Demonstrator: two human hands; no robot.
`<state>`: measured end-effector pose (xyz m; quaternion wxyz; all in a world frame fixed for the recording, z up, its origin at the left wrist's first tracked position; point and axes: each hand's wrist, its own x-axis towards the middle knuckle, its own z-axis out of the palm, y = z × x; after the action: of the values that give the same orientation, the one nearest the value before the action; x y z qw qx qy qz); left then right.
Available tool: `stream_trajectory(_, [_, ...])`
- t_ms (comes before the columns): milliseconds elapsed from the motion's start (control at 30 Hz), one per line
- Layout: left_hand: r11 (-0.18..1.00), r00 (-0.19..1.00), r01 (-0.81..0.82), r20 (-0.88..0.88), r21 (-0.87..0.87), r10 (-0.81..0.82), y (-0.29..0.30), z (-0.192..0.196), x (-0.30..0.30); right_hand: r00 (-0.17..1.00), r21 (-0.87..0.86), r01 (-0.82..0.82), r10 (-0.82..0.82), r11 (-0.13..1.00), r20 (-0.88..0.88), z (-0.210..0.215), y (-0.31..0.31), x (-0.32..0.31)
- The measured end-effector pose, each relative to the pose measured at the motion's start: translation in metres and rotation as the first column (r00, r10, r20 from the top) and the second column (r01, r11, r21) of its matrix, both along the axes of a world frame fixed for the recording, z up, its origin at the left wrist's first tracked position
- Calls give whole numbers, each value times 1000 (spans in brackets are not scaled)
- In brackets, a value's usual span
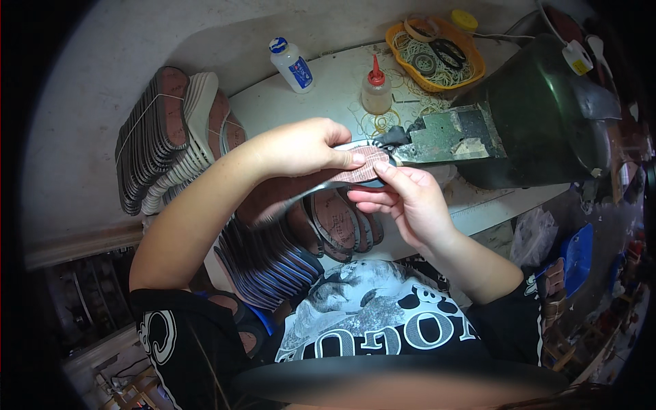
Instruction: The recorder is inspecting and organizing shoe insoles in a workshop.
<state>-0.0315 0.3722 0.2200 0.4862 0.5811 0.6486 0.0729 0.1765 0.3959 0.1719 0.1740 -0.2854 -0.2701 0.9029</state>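
Note:
A reddish-brown shoe insole [355, 174] with a dark and pale rim is held between my two hands at the working end of a green machine [547, 119]. My left hand [304, 147] closes over it from above, thumb lying on the brown face. My right hand [413, 198] pinches its tip between thumb and fingers, close to the machine's small metal head [391, 140]. The other end of the insole, toward my body, is blurred. What lies under the tip is hidden by my fingers.
Bundled insoles [154, 137] stand at the left, and a row of dark ones [270, 263] leans near my body. On the table are a white bottle [294, 68], a red-tipped squeeze bottle [376, 92] and an orange basket [437, 75] holding rubber bands and tape rolls.

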Motion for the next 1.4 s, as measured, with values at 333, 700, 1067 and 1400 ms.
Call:
stream_trajectory(333, [934, 937, -291, 138, -207, 322, -13, -14, 12, 998, 182, -42, 32, 982, 57, -4, 10, 5])
stream_trajectory(700, [855, 852, -362, 242, -371, 465, -15, -9, 21, 976, 280, -192, 152, 941, 158, 8, 7, 40])
stream_trajectory(1067, [907, 907, -375, 127, -193, 402, -1, -19, 1, 964, 405, -119, 7, 906, 266, 0, 8, 61])
stream_trajectory(1400, [566, 578, -801, 501, 196, 644, -94, -68, -45, 965, 649, -222, 69, 727, 252, -40, -54, -6])
